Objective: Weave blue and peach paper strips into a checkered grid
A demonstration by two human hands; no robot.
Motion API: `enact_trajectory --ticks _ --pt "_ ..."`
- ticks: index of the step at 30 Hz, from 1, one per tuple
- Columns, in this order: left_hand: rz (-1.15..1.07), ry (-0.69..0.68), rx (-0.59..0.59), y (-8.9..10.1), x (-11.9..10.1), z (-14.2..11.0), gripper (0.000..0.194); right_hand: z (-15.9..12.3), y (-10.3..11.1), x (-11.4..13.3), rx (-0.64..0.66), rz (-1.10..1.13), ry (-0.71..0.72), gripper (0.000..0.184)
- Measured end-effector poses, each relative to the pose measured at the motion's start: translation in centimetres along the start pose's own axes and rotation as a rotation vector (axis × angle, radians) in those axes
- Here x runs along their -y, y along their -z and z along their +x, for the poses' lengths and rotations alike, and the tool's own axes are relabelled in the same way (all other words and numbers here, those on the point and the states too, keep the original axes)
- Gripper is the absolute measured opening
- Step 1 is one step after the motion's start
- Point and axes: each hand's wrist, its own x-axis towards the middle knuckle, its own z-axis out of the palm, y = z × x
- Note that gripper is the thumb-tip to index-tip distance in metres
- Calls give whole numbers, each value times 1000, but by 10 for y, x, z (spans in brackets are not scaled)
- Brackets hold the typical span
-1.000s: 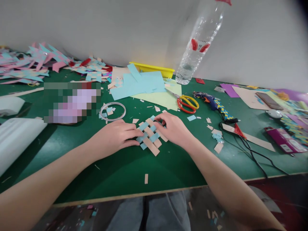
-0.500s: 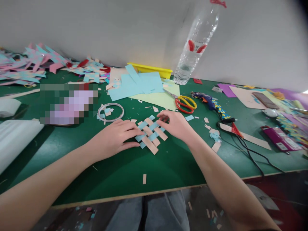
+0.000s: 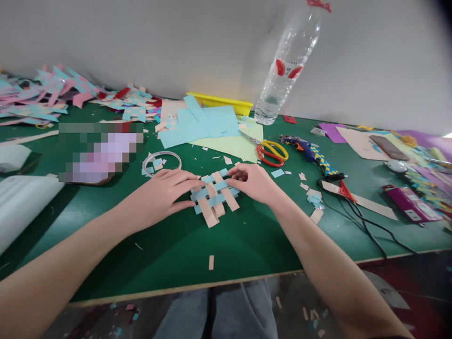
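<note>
A small mat of woven paper strips (image 3: 213,200), light blue crossed over and under pale peach, lies on the green table between my hands. My left hand (image 3: 169,190) holds its left edge, fingers on top and thumb at the lower left corner. At the upper right edge, my right hand (image 3: 254,183) has its fingers curled in a pinch on a blue strip end; the exact contact is partly hidden. The peach strip ends stick out toward me.
Behind the mat lie blue paper sheets (image 3: 215,122), a yellow tray (image 3: 222,102) and scissors (image 3: 271,153). A tape ring (image 3: 144,165) sits beyond my left hand. A water bottle (image 3: 282,75) stands at the wall. Black cables (image 3: 367,226) and a purple box (image 3: 411,203) are right.
The woven mat has turned slightly and shifted left, its peach strips now pointing more toward me. My left hand has moved a little left with it; the right hand stays near the upper right edge.
</note>
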Motion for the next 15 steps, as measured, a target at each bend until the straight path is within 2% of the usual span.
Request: enact_trajectory --ticks 10,15 --pt "-49 42 27 6 -8 4 48 2 -2 1 -29 250 -25 22" --pt "-46 21 47 -2 -15 7 49 3 -6 -2 -86 181 -40 23"
